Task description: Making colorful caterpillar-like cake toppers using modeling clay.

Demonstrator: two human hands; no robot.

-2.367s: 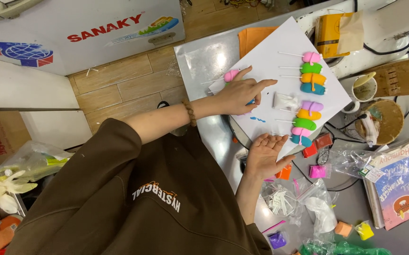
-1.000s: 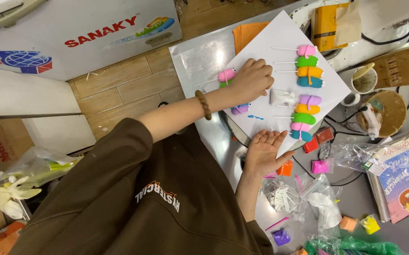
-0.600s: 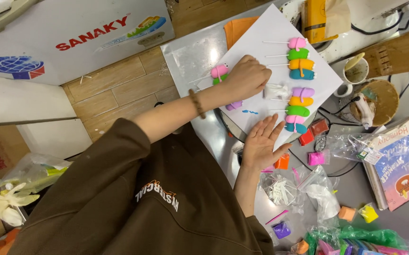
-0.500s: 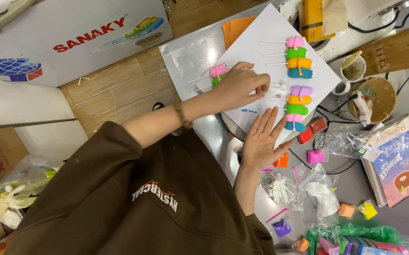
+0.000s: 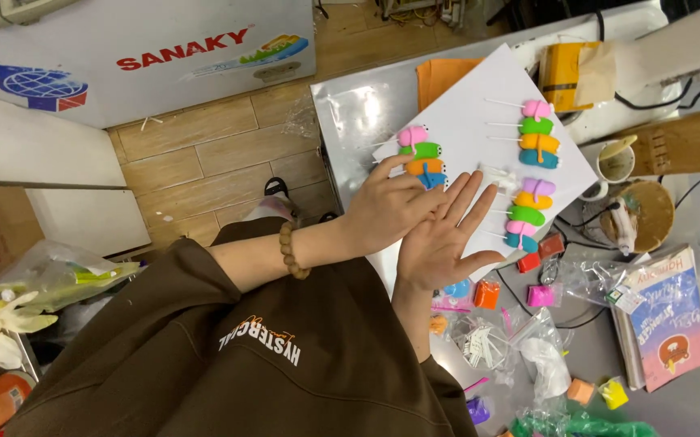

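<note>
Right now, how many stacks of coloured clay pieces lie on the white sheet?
3 on the white sheet: left stack, upper right stack, lower right stack. None looks hidden.

A wood-plank floor (image 5: 196, 162) runs left of the shiny steel table (image 5: 350, 105); a white chest freezer (image 5: 123, 48) stands far left.

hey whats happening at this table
A person in a brown sweatshirt is working over a white sheet on a metal table. The left hand and the right hand meet, palms together, at the sheet's near edge, perhaps rolling clay. Three rows of colourful clay figures on sticks lie on the sheet. Small clay blocks and plastic bags sit beside it.
</note>
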